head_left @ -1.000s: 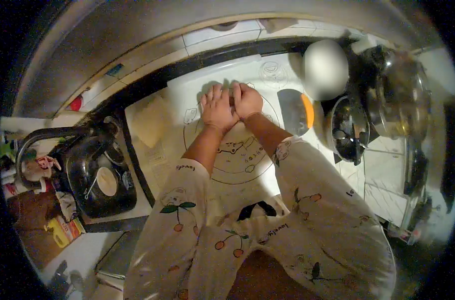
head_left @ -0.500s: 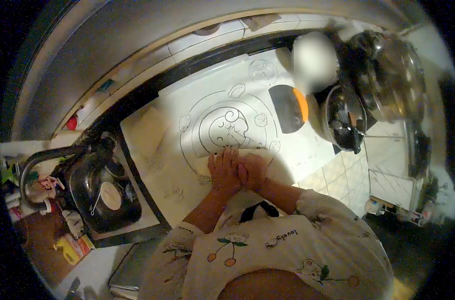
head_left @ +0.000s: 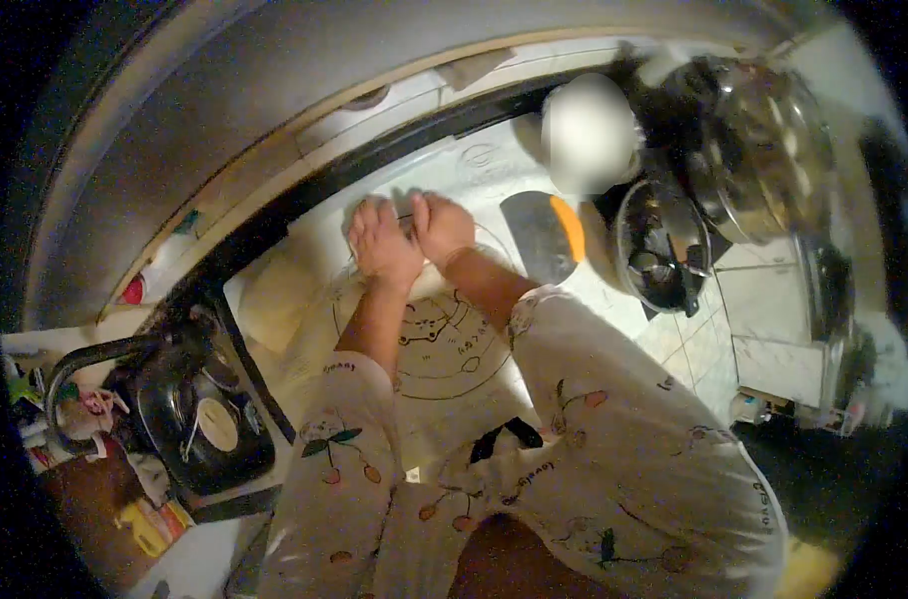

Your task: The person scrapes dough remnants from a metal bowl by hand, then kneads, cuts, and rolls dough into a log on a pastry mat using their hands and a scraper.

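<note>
Both my hands press down side by side on the white printed mat (head_left: 429, 374), toward its far edge. My left hand (head_left: 386, 240) lies with its fingers stretched forward and a little apart. Close against it, my right hand (head_left: 446, 230) has its fingers curled under; what they grip is hidden. A pale, dough-like piece (head_left: 429, 282) shows in part below and between the palms. To the right of the hands, a dark scraper with an orange edge (head_left: 544, 238) lies on the mat.
A black sink (head_left: 199, 439) with a pale round item (head_left: 217, 424) and a faucet (head_left: 94, 354) is at left. At right stand a white rounded object (head_left: 589, 135), a dark bowl with utensils (head_left: 663, 245) and a large transparent lidded vessel (head_left: 763, 150).
Half a second ago both hands were near the mat's front edge over the pale piece; now they are farther forward, with arms extended. The view has also shifted.
</note>
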{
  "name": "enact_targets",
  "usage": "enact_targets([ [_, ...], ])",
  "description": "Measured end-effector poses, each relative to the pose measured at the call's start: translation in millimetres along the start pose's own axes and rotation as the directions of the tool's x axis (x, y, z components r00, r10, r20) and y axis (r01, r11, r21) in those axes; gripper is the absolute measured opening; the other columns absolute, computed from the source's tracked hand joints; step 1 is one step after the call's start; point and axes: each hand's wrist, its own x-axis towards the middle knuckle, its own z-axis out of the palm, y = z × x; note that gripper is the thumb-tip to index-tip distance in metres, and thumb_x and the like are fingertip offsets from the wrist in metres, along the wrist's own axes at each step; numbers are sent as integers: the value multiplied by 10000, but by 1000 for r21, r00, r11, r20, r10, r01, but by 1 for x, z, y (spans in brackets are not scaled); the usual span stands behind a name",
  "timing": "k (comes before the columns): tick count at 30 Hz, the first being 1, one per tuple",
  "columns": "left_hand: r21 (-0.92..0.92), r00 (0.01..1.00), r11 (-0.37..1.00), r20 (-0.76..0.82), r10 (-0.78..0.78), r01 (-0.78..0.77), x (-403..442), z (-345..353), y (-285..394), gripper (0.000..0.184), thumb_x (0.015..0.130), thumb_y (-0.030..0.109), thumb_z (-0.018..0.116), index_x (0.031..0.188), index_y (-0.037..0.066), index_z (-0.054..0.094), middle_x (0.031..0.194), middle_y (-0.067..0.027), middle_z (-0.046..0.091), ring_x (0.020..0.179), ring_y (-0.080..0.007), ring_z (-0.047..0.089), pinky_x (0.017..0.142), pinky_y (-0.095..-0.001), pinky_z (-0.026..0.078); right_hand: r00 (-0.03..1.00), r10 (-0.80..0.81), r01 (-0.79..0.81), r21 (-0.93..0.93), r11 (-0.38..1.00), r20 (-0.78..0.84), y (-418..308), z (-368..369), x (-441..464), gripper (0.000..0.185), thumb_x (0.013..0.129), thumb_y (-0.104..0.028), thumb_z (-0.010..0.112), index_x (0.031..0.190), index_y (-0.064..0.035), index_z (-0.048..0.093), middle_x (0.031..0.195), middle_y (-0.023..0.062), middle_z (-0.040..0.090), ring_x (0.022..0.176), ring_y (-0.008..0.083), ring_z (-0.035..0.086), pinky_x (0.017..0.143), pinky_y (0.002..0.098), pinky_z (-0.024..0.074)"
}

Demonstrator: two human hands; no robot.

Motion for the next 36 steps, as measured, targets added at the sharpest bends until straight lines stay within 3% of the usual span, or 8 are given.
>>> enact_targets([
  [4, 69, 972, 972, 92, 217, -224, -53, 20, -28, 554, 819, 423, 473, 1170, -3, 512, 1218, -200, 488, 1155, -389, 425, 1000, -452, 295, 993, -98, 96, 29, 995, 66, -8, -23, -50, 337, 902, -336, 450, 846, -35, 592, 726, 192, 590, 665, 398, 561, 631, 445, 457],
  [6, -110, 845, 990, 519, 131, -86, -79, -76, 18, 552, 835, 403, 441, 1222, 12, 492, 1187, -190, 507, 1163, -379, 426, 1011, -514, 262, 990, 51, -90, 307, 948, 134, -24, -52, -98, 325, 892, -326, 424, 904, -51, 596, 788, 181, 613, 689, 364, 596, 662, 451, 487],
  [10, -18, 973, 980, 119, 200, -200, -166, -60, 27, 450, 849, 393, 421, 1096, 39, 548, 1129, -175, 539, 1068, -359, 482, 959, -597, 246, 995, -25, -12, 374, 927, 95, -12, -53, -176, 292, 908, -268, 427, 835, -30, 580, 727, 160, 596, 665, 354, 571, 634, 445, 456],
  [17, -66, 995, 993, 7, 96, -96, -133, -12, 11, 406, 857, 389, 432, 988, 37, 587, 1170, -219, 523, 1070, -378, 483, 1011, -551, 227, 944, -272, 202, 325, 924, 186, -3, -57, -107, 276, 899, -221, 419, 789, -31, 586, 744, 178, 596, 678, 371, 561, 632, 457, 452],
  [22, -19, 989, 1000, -149, -2, -1, -53, -7, 24, 436, 853, 355, 490, 1092, -1, 567, 1244, -247, 476, 1179, -409, 418, 1026, -539, 241, 996, -33, 57, 286, 957, -88, 6, -25, -47, 201, 870, -164, 471, 787, -24, 589, 717, 180, 581, 663, 372, 555, 613, 427, 457],
  [26, 8, 995, 996, -14, -94, 94, 3, -3, 19, 546, 805, 377, 565, 1166, -30, 526, 1317, -253, 407, 1291, -398, 292, 1060, -553, 187, 989, 91, -61, 240, 969, -116, 14, -8, -10, 227, 866, -240, 495, 828, -37, 591, 790, 154, 600, 731, 337, 575, 686, 418, 468],
  [27, -225, 991, 970, -72, -111, 92, 3, 22, 5, 545, 801, 381, 566, 1154, -33, 535, 1321, -253, 405, 1293, -397, 290, 1056, -567, 179, 977, 86, -28, 283, 959, -196, 12, -5, -12, 203, 859, -210, 512, 834, -26, 593, 772, 145, 592, 689, 342, 565, 659, 395, 470],
  [36, -92, 976, 993, 198, 95, -78, -137, -37, 37, 569, 817, 367, 482, 1295, 62, 448, 1431, -214, 272, 1332, -445, 171, 975, -721, 86, 848, -481, 489, 24, 872, 223, 12, -70, -136, 527, 896, -282, 475, 1297, 46, 374, 1288, 257, 432, 1190, 411, 406, 998, 489, 314],
])
